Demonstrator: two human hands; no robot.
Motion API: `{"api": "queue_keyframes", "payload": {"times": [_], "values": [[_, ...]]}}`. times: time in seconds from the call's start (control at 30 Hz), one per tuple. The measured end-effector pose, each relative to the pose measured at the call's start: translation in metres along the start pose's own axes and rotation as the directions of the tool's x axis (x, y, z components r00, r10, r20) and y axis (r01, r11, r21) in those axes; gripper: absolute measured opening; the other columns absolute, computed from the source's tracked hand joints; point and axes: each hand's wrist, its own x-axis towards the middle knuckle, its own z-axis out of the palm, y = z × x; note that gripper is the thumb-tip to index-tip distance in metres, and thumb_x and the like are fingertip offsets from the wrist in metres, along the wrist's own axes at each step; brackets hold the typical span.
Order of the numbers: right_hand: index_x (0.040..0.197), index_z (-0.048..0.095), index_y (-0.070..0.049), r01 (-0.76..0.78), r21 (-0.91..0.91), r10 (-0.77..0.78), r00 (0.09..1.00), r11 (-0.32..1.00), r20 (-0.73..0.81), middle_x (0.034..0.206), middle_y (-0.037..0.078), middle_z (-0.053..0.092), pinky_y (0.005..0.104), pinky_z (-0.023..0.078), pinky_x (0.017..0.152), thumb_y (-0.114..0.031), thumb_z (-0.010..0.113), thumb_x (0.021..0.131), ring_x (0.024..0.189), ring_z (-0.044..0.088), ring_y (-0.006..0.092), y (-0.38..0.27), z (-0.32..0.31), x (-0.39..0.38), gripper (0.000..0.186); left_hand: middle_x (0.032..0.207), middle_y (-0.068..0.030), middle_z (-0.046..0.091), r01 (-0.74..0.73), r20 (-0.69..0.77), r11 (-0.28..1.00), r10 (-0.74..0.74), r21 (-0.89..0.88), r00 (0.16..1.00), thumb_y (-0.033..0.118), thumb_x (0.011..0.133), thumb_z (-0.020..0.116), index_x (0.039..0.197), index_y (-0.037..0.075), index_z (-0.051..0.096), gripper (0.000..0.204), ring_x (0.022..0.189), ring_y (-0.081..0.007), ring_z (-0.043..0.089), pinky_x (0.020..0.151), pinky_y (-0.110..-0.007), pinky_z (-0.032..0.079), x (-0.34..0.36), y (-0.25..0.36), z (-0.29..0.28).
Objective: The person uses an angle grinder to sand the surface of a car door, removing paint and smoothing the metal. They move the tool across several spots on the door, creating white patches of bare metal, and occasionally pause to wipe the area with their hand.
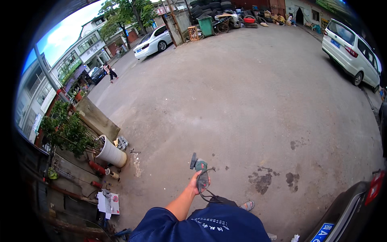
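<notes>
My left hand (196,183) is closed around the body of a corded angle grinder (202,166), green and grey. Its dark, flat working end points away from me and to the left. The black power cord (207,197) loops beside the hand and curls back toward my dark shorts. My left arm reaches forward from a navy blue sleeve. My right hand is out of sight. Below the tool, one sandalled foot (248,205) shows on the concrete.
At left stand a white planter (111,151) with a leafy shrub, a wrench (135,151) on the ground and an open white box (108,202). A dark car (342,209) is close at lower right. Oil stains (263,180) mark the concrete. White vehicles and a walking person are farther off.
</notes>
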Motion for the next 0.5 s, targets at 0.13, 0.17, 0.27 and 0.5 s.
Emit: {"api": "queue_keyframes", "payload": {"times": [0.13,0.17,0.27,0.5], "values": [[0.089,0.067,0.006,0.078,0.032,-0.079,0.997,0.996,0.005,0.091,0.026,0.068,0.0468,0.052,0.069,-0.011,0.057,0.081,0.084,0.068,0.0356,-0.128,-0.039,0.063,0.021,0.093,-0.0176,0.063,0.066,0.037,0.998,-0.065,-0.010,0.997,0.038,0.082,0.071,0.100,0.004,0.059,0.041,0.083,-0.0291,0.064,0.079,-0.041,0.057,0.066,-0.025,0.076],[0.089,0.067,0.006,0.087,0.040,-0.087,0.996,0.995,0.004,0.090,0.026,0.068,0.0468,0.052,0.068,-0.011,0.057,0.082,0.083,0.068,0.0351,-0.153,-0.047,0.076,0.021,0.093,-0.0175,0.063,0.060,0.040,0.998,-0.060,-0.005,0.997,0.038,0.082,0.071,0.099,0.004,0.059,0.040,0.083,-0.0293,0.064,0.079,-0.041,0.057,0.082,-0.030,0.092],[0.090,0.066,0.006,0.073,0.074,-0.072,0.997,0.995,-0.019,0.090,0.025,0.068,0.0468,0.052,0.067,-0.011,0.057,0.082,0.082,0.068,0.0338,-0.216,-0.067,0.121,0.021,0.092,-0.0174,0.063,0.053,0.033,0.999,-0.054,0.009,0.998,0.037,0.082,0.071,0.098,0.003,0.059,0.039,0.084,-0.0298,0.064,0.079,-0.042,0.057,0.140,-0.044,0.143],[0.092,0.065,0.005,-0.094,0.213,0.113,0.990,0.973,-0.079,0.089,0.025,0.068,0.0467,0.051,0.064,-0.012,0.056,0.084,0.078,0.068,0.0307,-0.326,-0.095,0.228,0.021,0.091,-0.0186,0.063,0.078,-0.044,0.996,-0.076,0.042,0.996,0.038,0.082,0.070,0.097,0.002,0.060,0.040,0.082,-0.0305,0.064,0.078,-0.041,0.057,0.342,-0.062,0.272]]}}
